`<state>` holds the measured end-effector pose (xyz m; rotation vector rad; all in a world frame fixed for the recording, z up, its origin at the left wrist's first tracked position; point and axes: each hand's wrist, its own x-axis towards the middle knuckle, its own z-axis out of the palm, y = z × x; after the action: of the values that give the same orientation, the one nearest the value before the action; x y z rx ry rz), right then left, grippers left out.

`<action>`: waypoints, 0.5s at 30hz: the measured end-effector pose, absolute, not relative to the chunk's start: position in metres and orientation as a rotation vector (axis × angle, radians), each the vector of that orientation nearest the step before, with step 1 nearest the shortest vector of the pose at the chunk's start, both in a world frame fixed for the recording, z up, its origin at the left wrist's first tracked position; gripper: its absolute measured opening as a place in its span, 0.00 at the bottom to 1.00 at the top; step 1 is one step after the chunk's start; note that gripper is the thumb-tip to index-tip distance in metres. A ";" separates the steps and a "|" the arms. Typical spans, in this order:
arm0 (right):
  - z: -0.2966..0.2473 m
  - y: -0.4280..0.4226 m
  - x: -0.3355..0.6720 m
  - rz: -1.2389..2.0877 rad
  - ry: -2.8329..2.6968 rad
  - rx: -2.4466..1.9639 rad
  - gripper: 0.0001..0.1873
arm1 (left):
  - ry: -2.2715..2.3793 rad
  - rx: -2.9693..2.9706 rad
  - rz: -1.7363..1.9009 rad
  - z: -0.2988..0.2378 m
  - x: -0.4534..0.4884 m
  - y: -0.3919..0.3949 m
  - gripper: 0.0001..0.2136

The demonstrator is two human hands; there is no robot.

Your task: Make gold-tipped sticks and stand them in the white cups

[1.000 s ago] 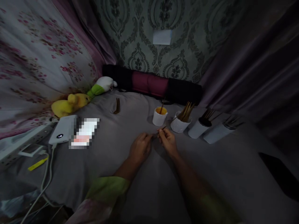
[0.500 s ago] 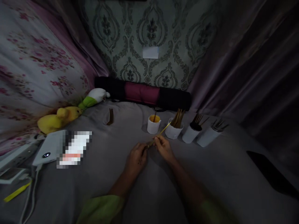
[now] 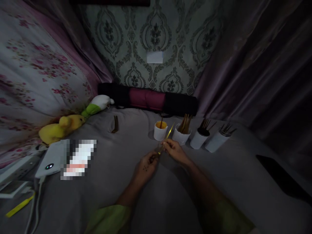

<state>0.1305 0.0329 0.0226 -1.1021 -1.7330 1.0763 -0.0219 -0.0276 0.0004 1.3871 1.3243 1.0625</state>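
A thin yellow stick (image 3: 168, 136) slants up and to the right between both my hands, over a grey bedsheet (image 3: 117, 195). My left hand (image 3: 146, 165) is closed on its lower end. My right hand (image 3: 174, 150) pinches it a little higher up. Just beyond them stands a white cup of yellow paste (image 3: 160, 130) with a stick in it. To its right, a white cup of yellow sticks (image 3: 184, 131), a white cup of dark sticks (image 3: 201, 136) and a tilted white cup of grey sticks (image 3: 218, 139) form a row.
A black and maroon roll (image 3: 148, 99) lies along the patterned wall. A yellow plush toy (image 3: 59, 128) and a green-white plush (image 3: 96, 104) lie at the left. A white device with a light (image 3: 50, 159), cables and a dark brown piece (image 3: 115, 124) are nearby. A dark flat object (image 3: 280, 177) lies right.
The stick has swung from nearly level to steeply slanted up toward the cups. Both hands stayed close together on it. The camera tilted, so the scene sits lower in view.
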 end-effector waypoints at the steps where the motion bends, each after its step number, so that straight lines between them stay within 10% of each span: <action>1: 0.024 0.033 0.131 1.092 -1.737 -1.101 0.15 | 1.286 1.298 1.058 0.000 -0.021 -0.027 0.12; 15: 0.036 0.031 0.139 1.218 -1.775 -1.090 0.15 | 1.044 0.736 0.984 0.008 -0.017 -0.030 0.18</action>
<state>0.1388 0.0313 0.0364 -1.0898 -1.7745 1.2184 -0.0171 -0.0299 0.0076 0.7360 1.0436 0.9840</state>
